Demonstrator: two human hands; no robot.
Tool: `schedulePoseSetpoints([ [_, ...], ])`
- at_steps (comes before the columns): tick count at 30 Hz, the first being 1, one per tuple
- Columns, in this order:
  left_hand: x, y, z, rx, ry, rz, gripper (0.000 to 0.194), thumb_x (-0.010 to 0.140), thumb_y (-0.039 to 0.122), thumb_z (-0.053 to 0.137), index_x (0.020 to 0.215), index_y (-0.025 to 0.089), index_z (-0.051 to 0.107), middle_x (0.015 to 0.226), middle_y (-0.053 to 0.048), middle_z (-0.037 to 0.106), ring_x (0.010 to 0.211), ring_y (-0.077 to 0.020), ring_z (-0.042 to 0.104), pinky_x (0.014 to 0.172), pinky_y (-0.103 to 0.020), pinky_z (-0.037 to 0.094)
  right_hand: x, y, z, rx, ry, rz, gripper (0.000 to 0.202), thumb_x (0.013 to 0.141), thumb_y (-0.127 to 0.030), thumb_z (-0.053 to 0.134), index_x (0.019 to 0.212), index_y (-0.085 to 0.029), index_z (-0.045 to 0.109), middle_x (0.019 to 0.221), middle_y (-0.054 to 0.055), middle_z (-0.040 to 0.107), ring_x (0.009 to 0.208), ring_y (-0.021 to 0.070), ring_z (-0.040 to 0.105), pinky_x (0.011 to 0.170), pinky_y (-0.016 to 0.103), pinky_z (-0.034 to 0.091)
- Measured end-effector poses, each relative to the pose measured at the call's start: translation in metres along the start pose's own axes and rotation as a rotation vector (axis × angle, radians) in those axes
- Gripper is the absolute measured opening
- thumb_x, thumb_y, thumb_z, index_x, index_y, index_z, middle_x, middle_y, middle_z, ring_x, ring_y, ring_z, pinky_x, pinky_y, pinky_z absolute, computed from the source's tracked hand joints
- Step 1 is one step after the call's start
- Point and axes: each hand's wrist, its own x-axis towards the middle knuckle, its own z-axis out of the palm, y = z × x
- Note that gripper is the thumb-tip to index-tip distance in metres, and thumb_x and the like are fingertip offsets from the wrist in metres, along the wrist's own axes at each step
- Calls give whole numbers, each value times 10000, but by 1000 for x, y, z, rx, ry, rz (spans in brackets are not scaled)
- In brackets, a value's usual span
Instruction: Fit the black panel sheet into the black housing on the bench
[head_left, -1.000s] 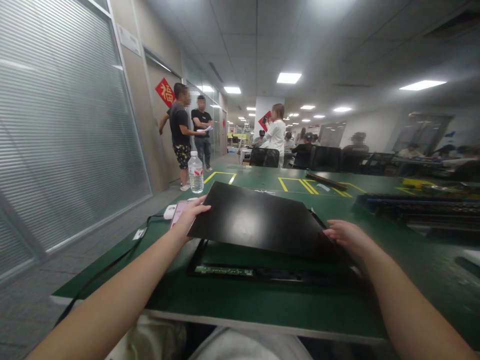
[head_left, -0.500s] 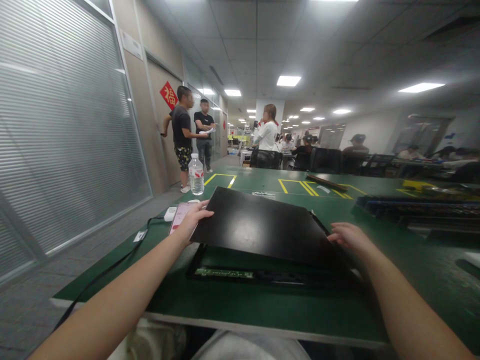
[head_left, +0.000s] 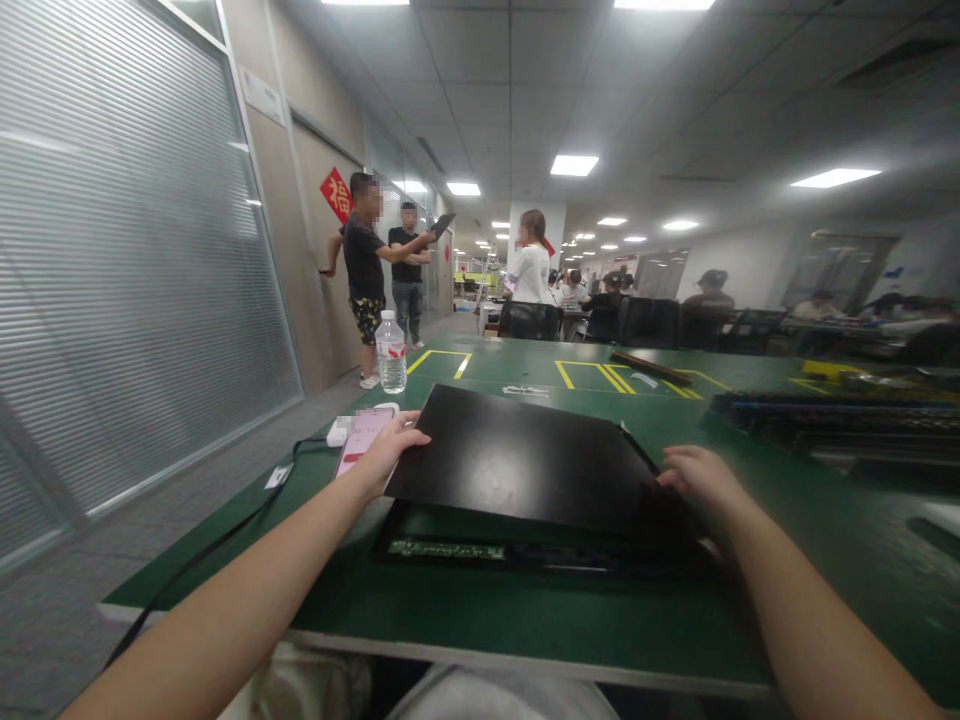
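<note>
A flat, glossy black panel, which looks like a screen panel, is tilted above a thin black frame on the green table. Its left side is raised higher than its right. My left hand grips the panel's left edge, thumb on top and fingers underneath. At the right edge my right hand has its fingers curled in, pinching the rim where panel and frame meet. A green circuit board strip shows along the frame's near side. Most of the frame's inside is hidden beneath the panel.
A phone and white charger with a black cable lie left of the panel. A water bottle stands behind them. Dark strips are stacked at the right; a brown bar lies farther back. Several people are beyond the table.
The panel's raised left side has dropped slightly toward the frame, my left hand with it. My right hand stays almost still. In the background, a person has raised a dark flat object.
</note>
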Motion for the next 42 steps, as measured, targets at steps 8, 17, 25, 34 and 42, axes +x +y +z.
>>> schedulePoseSetpoints([
  [8,-2,-2,3,17,-37,-3,580,492,197,745,1050,183,587,759,5,722,638,-214,685,636,-329,527,-4,-2,-2,-65,19,-20,403,790,-197,588,1173,-85,642,602,85,699,526,178,610,556,272,457],
  [17,-9,2,10,51,-18,-55,504,497,163,709,984,195,588,772,15,726,593,-181,664,592,-297,523,3,1,-4,-139,1,-30,371,815,-194,545,1165,-104,628,615,70,704,587,174,636,575,256,450],
  [25,-12,2,15,110,7,-44,412,511,159,696,912,192,612,740,13,719,649,-191,674,646,-305,542,11,7,-7,-267,5,-61,422,787,-223,537,1191,-136,618,674,65,733,628,191,663,608,281,455],
  [34,-16,6,17,166,9,-90,413,504,200,699,902,198,593,665,7,695,677,-250,700,645,-354,553,7,4,-7,-372,29,-97,430,760,-214,544,1176,-168,644,723,59,746,831,225,691,667,291,439],
  [42,-24,13,22,156,11,-122,469,487,214,718,938,203,590,638,14,694,650,-258,699,627,-360,555,6,4,-7,-427,40,-131,428,757,-235,557,1170,-191,657,739,48,742,818,223,686,659,292,431],
])
